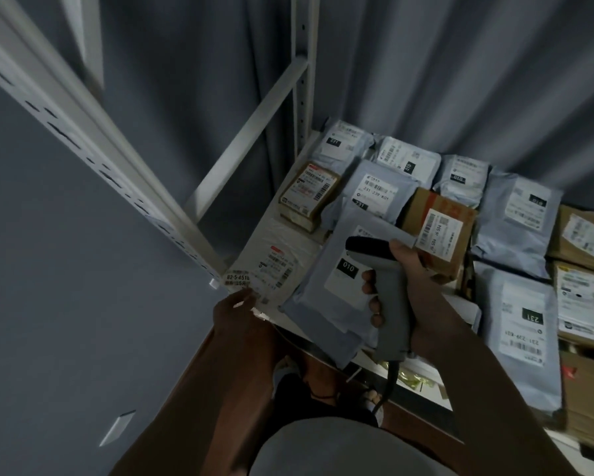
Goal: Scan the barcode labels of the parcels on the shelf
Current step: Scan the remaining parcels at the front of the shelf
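Observation:
My right hand (412, 290) grips a grey handheld barcode scanner (384, 297) whose dark head points left over a grey mailer bag labelled 010 (326, 297). My left hand (235, 314) pinches the near corner of a clear-wrapped white parcel (275, 266) with a barcode label, lying at the shelf's front left. Behind them lie a small brown box (307, 192), a grey bag labelled 231 239 K01 (374, 190) and a cardboard box with a white label (439, 228).
The white shelf board (467, 312) holds several more grey bags and cardboard boxes to the right and back. White slotted uprights (82, 132) rise at the left and back (302, 80). A grey curtain hangs behind. The scanner's cable (388, 383) drops below the shelf edge.

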